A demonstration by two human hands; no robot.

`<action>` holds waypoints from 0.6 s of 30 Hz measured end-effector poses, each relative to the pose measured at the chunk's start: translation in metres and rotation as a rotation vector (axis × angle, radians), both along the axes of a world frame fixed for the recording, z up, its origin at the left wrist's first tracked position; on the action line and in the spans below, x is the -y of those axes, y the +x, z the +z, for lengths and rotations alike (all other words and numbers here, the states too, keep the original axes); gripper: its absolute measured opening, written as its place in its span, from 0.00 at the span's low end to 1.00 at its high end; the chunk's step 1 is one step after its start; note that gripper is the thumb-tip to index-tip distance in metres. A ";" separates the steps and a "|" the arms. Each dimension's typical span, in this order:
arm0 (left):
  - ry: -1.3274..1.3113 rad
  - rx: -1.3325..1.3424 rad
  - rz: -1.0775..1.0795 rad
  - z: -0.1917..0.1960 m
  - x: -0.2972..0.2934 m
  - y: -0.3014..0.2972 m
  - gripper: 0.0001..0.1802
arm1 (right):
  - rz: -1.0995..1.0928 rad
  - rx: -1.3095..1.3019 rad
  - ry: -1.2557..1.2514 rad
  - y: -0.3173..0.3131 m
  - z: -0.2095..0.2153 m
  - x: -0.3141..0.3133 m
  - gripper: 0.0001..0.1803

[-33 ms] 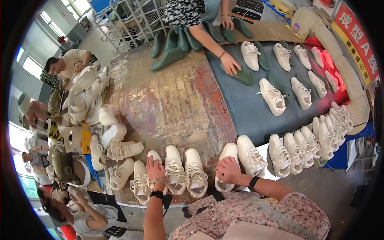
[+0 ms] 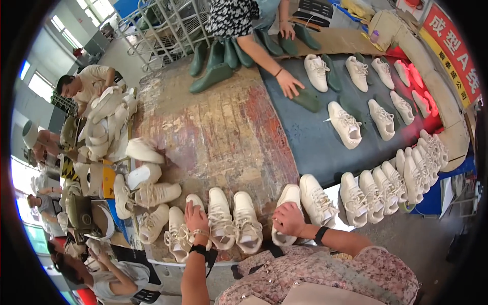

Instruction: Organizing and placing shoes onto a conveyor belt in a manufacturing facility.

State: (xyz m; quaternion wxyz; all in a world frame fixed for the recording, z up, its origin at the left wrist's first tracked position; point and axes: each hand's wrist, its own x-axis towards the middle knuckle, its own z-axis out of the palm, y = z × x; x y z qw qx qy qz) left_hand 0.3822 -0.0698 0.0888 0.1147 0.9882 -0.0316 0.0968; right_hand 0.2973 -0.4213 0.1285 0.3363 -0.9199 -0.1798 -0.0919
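Note:
My left hand (image 2: 197, 219) rests over a cream lace-up sneaker (image 2: 194, 200) near the table's front edge, its fingers bent onto the shoe. My right hand (image 2: 288, 220) is closed over another cream sneaker (image 2: 290, 193) further right, covering its laces. Between the hands two cream sneakers, one (image 2: 219, 207) beside the other (image 2: 245, 209), stand with toes pointing away from me. Left of my left hand is a laced sneaker (image 2: 176, 226), and just right of my right hand another sneaker (image 2: 316, 195). What my fingertips touch is partly hidden.
Several sneakers (image 2: 386, 185) line the right edge. On the dark belt (image 2: 305, 137) sneakers stand beside green shoe lasts. A co-worker's hand (image 2: 290, 84) touches a green last (image 2: 307, 100); more lasts (image 2: 211, 77) lie far back. Loose sneakers (image 2: 145, 151) lie left on the worn table (image 2: 213, 137).
At the left of the table, a cream sneaker that was blurred by motion now lies still on its side. Both my hands stay on their sneakers; the view has shifted slightly.

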 end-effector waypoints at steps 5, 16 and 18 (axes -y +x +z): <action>0.058 0.050 0.174 0.006 0.009 0.002 0.21 | 0.021 -0.029 0.017 0.004 0.002 0.003 0.06; -0.025 0.022 0.207 0.009 0.006 0.002 0.19 | 0.126 -0.080 -0.032 0.012 0.008 -0.003 0.06; -0.047 0.036 0.212 0.010 0.009 0.005 0.20 | 0.197 -0.213 -0.054 0.020 0.003 0.002 0.06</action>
